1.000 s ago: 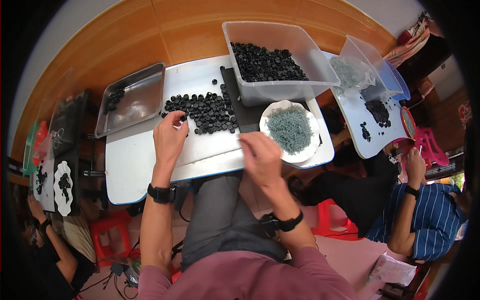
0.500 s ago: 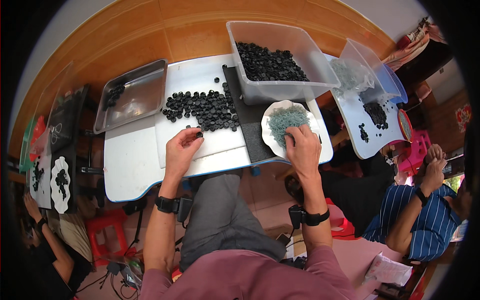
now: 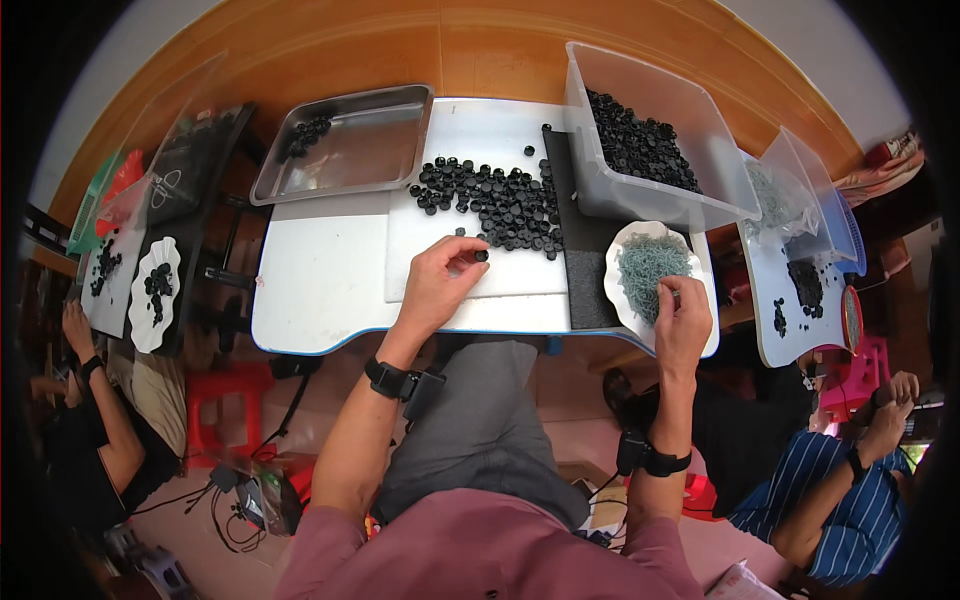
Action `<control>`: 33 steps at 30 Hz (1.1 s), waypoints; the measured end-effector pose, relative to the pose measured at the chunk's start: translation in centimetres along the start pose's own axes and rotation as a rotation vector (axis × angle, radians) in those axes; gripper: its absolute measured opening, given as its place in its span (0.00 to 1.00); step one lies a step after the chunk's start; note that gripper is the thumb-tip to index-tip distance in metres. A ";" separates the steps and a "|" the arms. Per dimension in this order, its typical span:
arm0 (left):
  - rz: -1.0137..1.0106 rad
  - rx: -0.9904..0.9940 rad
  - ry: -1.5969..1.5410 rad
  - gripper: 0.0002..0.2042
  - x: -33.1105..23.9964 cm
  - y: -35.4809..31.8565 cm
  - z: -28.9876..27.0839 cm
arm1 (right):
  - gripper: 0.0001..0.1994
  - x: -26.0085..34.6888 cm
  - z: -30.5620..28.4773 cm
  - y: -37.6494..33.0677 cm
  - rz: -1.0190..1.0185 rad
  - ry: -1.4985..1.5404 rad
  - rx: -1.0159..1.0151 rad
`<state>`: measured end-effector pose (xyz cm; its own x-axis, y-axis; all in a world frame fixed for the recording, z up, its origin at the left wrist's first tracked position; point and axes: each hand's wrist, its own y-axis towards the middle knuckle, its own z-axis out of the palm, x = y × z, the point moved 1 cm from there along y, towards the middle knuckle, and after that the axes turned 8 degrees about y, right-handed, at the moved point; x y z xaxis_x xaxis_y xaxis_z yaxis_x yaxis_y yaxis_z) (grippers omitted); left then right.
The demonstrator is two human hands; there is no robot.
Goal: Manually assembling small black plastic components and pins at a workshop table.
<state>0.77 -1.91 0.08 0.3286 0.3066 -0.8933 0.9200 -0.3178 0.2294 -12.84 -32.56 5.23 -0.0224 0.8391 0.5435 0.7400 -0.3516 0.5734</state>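
My left hand [image 3: 438, 285] is closed in a pinch on a small round black cap [image 3: 481, 256], just in front of the loose pile of black caps [image 3: 505, 205] on a white board. At the right, my right hand [image 3: 684, 325] has thumb and fingertips pressed together above the near right rim of a scalloped white plate [image 3: 617, 302]. A tangled heap of thin grey-green pieces [image 3: 650, 268], perhaps small springs, fills that plate. Whatever lies between the right fingertips is too small to make out.
Behind the plate stands a translucent bin [image 3: 665, 205] full of black caps. A metal tray [image 3: 365, 145] with a few caps sits at the back left. Side tables flank mine, with a person's striped sleeve [image 3: 790, 490] at right and another person's forearm [image 3: 115, 430] at left.
The whole view has swung left, so the table appears farther right. My right hand has drawn back from the heap toward the plate's near right rim. The left hand still pinches the cap.
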 end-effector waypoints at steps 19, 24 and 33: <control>0.009 -0.007 0.026 0.12 0.3 0.1 0.1 | 0.07 -0.1 -0.1 0.2 -0.038 0.012 0.052; 0.037 -0.027 0.048 0.12 0.0 0.1 0.2 | 0.07 -0.2 -0.3 0.1 -0.052 0.031 0.036; 0.130 -0.091 0.293 0.13 0.3 0.2 0.7 | 0.10 0.0 -0.3 0.6 0.057 0.150 -0.044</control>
<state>0.87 -2.51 -0.39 0.4799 0.5181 -0.7080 0.8772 -0.2941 0.3794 -12.63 -32.87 5.78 -0.0842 0.7470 0.6594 0.7130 -0.4172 0.5636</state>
